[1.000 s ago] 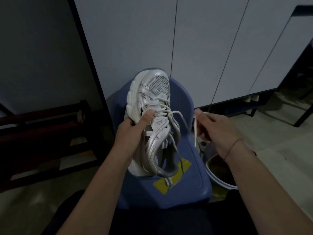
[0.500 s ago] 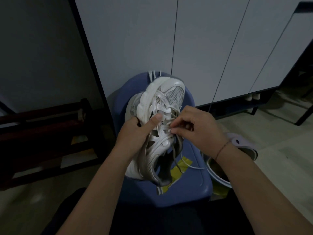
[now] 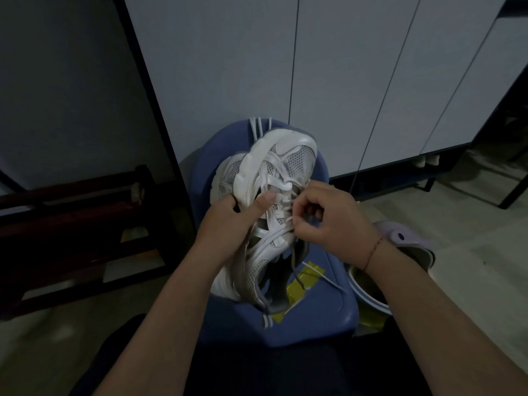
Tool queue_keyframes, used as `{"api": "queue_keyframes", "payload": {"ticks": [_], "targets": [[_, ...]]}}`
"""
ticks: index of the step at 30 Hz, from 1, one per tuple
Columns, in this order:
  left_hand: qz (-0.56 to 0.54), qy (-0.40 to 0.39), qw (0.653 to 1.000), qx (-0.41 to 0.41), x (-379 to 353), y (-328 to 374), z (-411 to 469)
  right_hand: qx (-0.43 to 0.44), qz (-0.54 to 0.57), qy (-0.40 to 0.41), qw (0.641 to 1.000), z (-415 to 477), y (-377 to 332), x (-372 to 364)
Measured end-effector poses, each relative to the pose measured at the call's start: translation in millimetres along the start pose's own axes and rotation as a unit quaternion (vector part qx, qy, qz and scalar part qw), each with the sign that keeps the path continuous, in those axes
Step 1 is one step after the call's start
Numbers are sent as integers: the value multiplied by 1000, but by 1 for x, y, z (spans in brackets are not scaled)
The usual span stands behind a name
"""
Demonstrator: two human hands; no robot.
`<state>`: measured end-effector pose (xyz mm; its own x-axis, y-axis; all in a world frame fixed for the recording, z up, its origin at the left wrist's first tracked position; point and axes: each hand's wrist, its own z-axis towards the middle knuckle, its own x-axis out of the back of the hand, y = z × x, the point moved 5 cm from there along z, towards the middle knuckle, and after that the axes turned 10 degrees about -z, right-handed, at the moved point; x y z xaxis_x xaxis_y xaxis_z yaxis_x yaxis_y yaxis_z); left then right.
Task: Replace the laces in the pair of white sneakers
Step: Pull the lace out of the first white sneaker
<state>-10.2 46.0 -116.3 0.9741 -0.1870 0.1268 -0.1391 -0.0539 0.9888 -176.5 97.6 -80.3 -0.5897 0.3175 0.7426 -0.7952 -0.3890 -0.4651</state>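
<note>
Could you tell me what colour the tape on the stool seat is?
The tape is yellow, seen best in the head view.

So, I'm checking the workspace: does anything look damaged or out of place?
Yes: yellow tape is stuck in crumpled strips across the blue chair seat beneath the sneaker, like a patch. Loose laces hang over the chair's far edge.

Mid-frame we see a blue stool (image 3: 308,324); on it lie a sneaker (image 3: 225,178) upper left, laces (image 3: 257,127) at top, yellow tape (image 3: 313,272) lower right.
</note>
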Motion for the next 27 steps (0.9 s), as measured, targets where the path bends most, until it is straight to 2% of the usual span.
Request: {"api": "queue_keyframes", "payload": {"ticks": [2,5,9,11,14,16,17,19,20,21,25,27], "targets": [[-33,-10,999,-7,-2,1,0,-61,82,34,994,-1,8,3],[-70,-3,997,-29,-4,5,1,-144,206,48,967,-1,19,2],[-62,12,998,-26,-4,6,-2,-107,201,-2,974,-3,13,0],[-51,19,998,-19,-3,5,-3,-78,151,-17,985,-4,8,-1],[-50,23,998,-18,-4,4,-4,-30,74,0,997,-1,-1,0],[-55,16,998,-14,-3,4,-4,-42,122,30,991,0,1,2],[-67,7,998,-11,-4,4,-4,-74,194,51,977,0,5,4],[-109,-15,994,-3,-5,4,-4,-147,351,96,920,-2,15,6],[-128,-23,992,1,-5,4,-4,-171,393,104,898,-3,18,6],[-135,-25,990,4,-5,4,-5,-180,396,102,895,-4,20,6],[-80,1,997,-6,-3,3,-5,-119,271,71,952,-5,8,6],[-52,8,999,-12,-3,4,-5,-75,137,65,986,-4,4,4]]}}
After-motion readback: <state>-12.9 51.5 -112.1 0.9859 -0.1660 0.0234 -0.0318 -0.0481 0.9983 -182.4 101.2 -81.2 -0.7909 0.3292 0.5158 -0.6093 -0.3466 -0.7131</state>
